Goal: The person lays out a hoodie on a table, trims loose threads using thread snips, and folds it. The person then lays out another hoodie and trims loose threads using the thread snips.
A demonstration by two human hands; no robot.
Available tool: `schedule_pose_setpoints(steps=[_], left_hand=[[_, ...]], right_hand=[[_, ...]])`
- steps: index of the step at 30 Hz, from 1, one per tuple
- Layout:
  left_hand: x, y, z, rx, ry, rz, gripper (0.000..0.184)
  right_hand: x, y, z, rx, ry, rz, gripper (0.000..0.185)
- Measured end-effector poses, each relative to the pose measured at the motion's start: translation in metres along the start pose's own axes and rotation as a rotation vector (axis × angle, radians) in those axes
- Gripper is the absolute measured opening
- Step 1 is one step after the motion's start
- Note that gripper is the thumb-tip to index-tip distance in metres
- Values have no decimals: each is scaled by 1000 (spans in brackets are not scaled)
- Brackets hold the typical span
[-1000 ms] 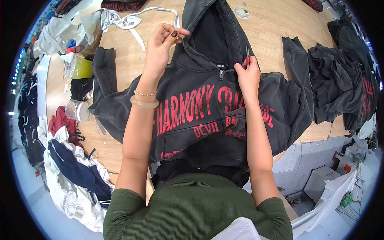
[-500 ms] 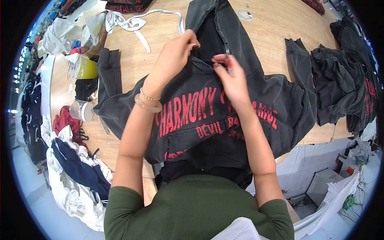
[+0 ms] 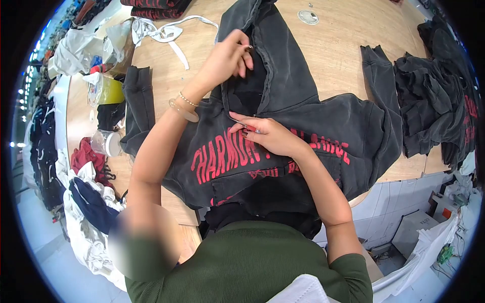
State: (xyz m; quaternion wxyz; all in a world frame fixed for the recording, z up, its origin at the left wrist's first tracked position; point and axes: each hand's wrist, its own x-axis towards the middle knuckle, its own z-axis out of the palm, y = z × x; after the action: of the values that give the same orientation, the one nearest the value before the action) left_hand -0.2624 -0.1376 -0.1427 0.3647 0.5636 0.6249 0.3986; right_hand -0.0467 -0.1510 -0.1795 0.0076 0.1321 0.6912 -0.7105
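Note:
A faded black hoodie [image 3: 333,121] with red lettering is spread on the table, its hood [image 3: 290,70] stretched away from me. My left hand [image 3: 233,56] hovers at the left side of the hood opening, fingers loosely bent and apart, with nothing visible in them. Lower down, my right hand [image 3: 270,135] rests over the chest lettering just below the neckline. It is closed on small red-handled thread snips [image 3: 250,128], whose thin metal tip points left. Most of the snips' handle is hidden by the fingers.
More dark garments [image 3: 427,101] lie at the right, and folded ones [image 3: 156,11] at the back left. White straps [image 3: 174,33], a yellow container [image 3: 112,91] and a clear jar [image 3: 107,143] are on the left. White and navy cloth [image 3: 91,207] hangs at the lower left.
My right hand has come down and left from the hood opening to the chest, still holding the snips. My left hand has loosened from the hood edge. The hood has shifted left.

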Motion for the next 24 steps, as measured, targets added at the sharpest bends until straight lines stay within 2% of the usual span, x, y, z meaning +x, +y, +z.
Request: schedule_pose_setpoints(steps=[2,4,5,6,8,10,13,15,17,19,21,24], left_hand=[[-4,0,-9,-98,73,-13,3],[-10,10,-17,358,-32,98,4],[-13,-4,-17,428,-74,181,5],[-18,-4,-19,429,-73,179,5],[-29,-2,-21,901,-231,155,9],[-31,-3,-26,930,-283,145,13],[-37,-2,-35,991,-349,263,13],[-41,7,-36,967,-493,-25,16],[-52,-7,-41,889,-444,-6,16],[-62,-1,-40,812,-395,9,17],[-79,8,-32,969,-480,-161,16],[-95,4,-27,882,-468,-75,14]], right_hand=[[0,0,0,65,1,13,65],[0,-2,0,78,1,17,65],[0,-3,0,88,1,21,65],[0,-2,1,89,0,21,65],[0,0,1,117,18,32,63],[2,4,2,88,38,0,61],[1,8,4,18,81,-40,57],[0,7,5,-24,100,-53,55],[-3,3,5,-151,100,-9,35],[-5,4,8,-147,93,-11,34],[-5,3,8,-145,83,-13,32],[-6,-9,3,-41,-21,42,25]])
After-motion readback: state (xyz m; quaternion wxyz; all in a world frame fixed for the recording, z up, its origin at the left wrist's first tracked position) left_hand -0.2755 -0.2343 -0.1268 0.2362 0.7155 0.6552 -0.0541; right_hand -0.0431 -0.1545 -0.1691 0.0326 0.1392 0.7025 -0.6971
